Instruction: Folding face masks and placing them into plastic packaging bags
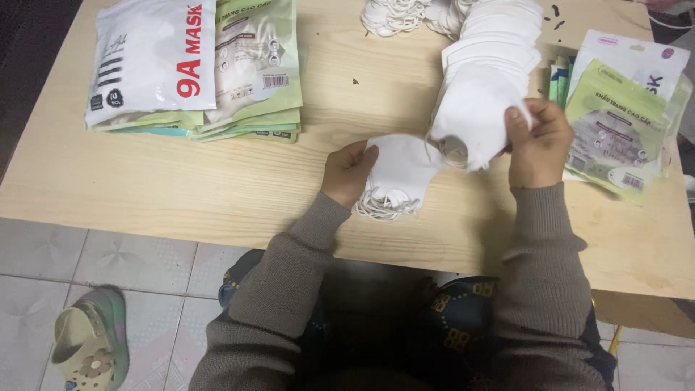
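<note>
Head view looks straight down on a pale wooden table point(217, 174), its far edge and right end cut off by the frame. At its far left lies a stack of flat pouches point(192, 69), white on top and green below, their upper ends out of view. A second stack of pouches point(619, 123), mostly green, sits at the right edge, partly cut off. Between them, running back from the person's hands, is a long overlapping row of white masks point(492, 51); its far end disappears past the top of the picture beside a tangle of white ear loops point(391, 14).

Nearer, a small pile of folded white masks point(398, 177) rests on the table just in front of the person, loops spilling off its near side. The left hand point(349, 172) lies on this pile's left edge, fingers curled over it; how firmly they grip I cannot tell. The right hand point(537, 141) is raised just beside the row, fingers closed, pinching a single white mask point(470, 119) whose lower corner overlaps the pile.

Down on the tiled floor point(145, 268), bottom left, sits a green clog point(90, 347). The person's lap is dark and hard to make out.
</note>
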